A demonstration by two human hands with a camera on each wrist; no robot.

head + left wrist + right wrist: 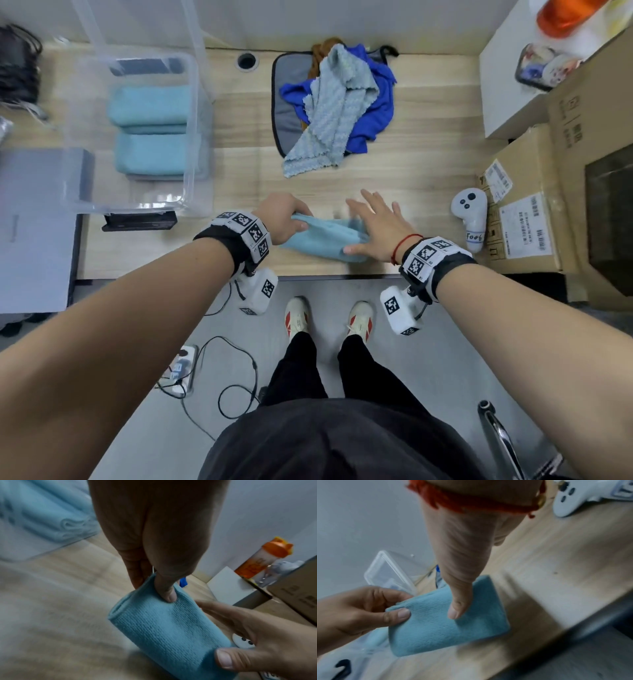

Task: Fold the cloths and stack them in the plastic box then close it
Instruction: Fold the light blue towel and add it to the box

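Observation:
A folded teal cloth (322, 240) (164, 628) (440, 626) lies near the table's front edge. My left hand (298, 219) (154, 588) pinches its left end between thumb and fingers. The right hand (370, 226) (458, 601) is spread flat over the right end, fingers straight and thumb pressing the cloth's near corner. The clear plastic box (191, 144) stands open at the left with two folded teal cloths (150, 133) inside, and its lid (137, 31) is tilted up behind it. A pile of unfolded cloths (342, 102), pale blue over royal blue, lies on a grey mat at the back.
A white controller (469, 219) stands right of my right hand, next to cardboard boxes (534, 222). A black device (138, 221) lies in front of the box, and a grey slab (34, 222) is at the far left. An orange-lidded bottle (262, 559) sits on the white shelf.

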